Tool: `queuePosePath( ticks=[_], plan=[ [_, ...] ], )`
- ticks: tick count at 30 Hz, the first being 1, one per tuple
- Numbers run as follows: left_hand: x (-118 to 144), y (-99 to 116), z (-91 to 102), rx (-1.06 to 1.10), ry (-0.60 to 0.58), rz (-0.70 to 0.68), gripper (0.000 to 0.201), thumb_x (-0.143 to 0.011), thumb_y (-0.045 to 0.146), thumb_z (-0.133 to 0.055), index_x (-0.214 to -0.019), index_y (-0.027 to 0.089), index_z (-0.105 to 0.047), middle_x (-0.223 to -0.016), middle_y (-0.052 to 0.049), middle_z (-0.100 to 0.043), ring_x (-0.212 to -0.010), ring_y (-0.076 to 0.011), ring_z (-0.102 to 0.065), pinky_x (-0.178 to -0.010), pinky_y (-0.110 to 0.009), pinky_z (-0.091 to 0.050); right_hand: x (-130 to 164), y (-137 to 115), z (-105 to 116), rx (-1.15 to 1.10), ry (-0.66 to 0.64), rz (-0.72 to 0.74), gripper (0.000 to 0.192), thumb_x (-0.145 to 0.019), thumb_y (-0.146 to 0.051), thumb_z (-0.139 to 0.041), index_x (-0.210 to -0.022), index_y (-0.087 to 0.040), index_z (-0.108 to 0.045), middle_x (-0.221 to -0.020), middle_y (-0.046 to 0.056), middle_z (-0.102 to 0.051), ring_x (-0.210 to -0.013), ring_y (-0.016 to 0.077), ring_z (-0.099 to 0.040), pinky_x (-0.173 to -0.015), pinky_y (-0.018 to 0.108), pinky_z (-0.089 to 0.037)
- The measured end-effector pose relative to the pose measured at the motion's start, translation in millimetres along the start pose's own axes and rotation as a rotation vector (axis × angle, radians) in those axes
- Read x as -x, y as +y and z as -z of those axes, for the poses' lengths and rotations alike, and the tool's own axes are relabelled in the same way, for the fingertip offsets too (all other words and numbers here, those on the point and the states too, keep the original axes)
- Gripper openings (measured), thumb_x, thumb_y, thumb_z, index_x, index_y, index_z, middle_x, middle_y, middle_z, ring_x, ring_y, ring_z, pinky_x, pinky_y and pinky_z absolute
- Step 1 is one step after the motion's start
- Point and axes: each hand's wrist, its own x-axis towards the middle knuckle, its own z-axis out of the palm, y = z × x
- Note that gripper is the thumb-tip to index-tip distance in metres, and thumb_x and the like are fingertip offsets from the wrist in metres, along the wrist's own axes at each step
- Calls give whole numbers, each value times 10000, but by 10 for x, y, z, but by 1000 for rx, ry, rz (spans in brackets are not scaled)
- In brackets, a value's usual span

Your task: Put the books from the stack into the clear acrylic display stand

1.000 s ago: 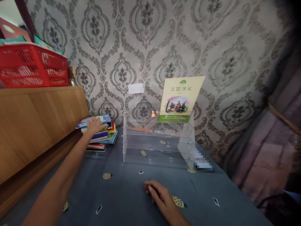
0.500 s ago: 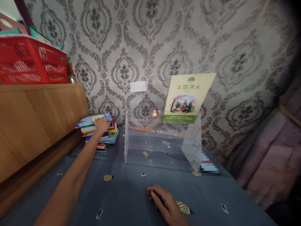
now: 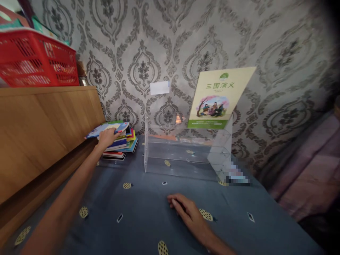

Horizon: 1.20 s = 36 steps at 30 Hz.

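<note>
At the far left of the table, my left hand is closed on the near edge of a light blue book, the thumb and fingers around it. That book lies tilted on top of a stack of books with colourful covers. My right hand rests on the tablecloth in front of the clear rack, its fingers curled together with nothing in them. The clear acrylic rack has several tiers. A cream and green book stands upright in its back right part, front cover towards me.
A wooden cabinet borders the table on the left, with a red plastic basket on top. A dark blue tablecloth covers the table. A pixelated item lies right of the rack. A curtain hangs at the right.
My left hand has moved from the top of the light blue book to its near edge and now grips it, tilting the book. My view has shifted slightly; the right hand stays on the table.
</note>
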Motion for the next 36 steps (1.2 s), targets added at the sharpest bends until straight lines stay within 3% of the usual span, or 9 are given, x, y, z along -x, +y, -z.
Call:
queuePosePath(
  ticks=[7, 11, 14, 18, 22, 36],
  plan=[
    [464, -66, 16, -23, 67, -128, 430, -973, 413, -448, -1307, 170, -564, -1304, -153, -628, -1246, -314, -538, -1018, -414, -377, 0, -54, 10, 26, -25, -10, 511, -957, -610, -385, -1041, -211, -694, -965, 99, -721, -865, 237, -687, -746, 356, -566],
    [580, -150, -19, -57, 149, -185, 416, -959, 376, -462, -1311, 174, -555, -1314, -154, -623, -1236, -321, -539, -1035, -441, -373, -1, -32, 2, 29, -18, 22, 508, -959, -598, -390, -1027, -194, -691, -950, 100, -724, -853, 231, -687, -769, 360, -557],
    [590, -224, -48, -90, 191, -161, 512, -894, 247, -504, -1397, 157, -477, -1440, -177, -524, -1317, -349, -469, -1087, -507, -322, -4, -7, -2, 28, -11, 46, 501, -963, -587, -393, -1016, -188, -691, -928, 100, -722, -841, 230, -684, -785, 370, -552],
    [604, -283, -88, -112, 166, -112, 587, -840, 113, -441, -1425, 157, -461, -1498, -173, -468, -1383, -357, -407, -1101, -568, -297, -9, 31, -3, 29, -1, 58, 491, -962, -585, -402, -1018, -194, -693, -924, 100, -725, -845, 236, -687, -790, 378, -556],
    [703, -311, -135, -129, 168, -128, 581, -865, 135, -416, -1443, 182, -458, -1496, -153, -482, -1393, -352, -404, -1114, -575, -288, -15, 65, -5, 46, -4, 63, 481, -959, -574, -408, -1032, -195, -694, -929, 100, -726, -868, 244, -689, -813, 393, -555],
    [1332, -389, -232, -175, 203, -186, 654, -811, 64, -392, -1457, 143, -457, -1532, -148, -438, -1435, -355, -358, -1134, -575, -285, 0, 30, 0, 45, -15, 103, 449, -965, -531, -401, -1003, -180, -678, -933, 111, -722, -844, 245, -689, -804, 403, -548]
  ],
)
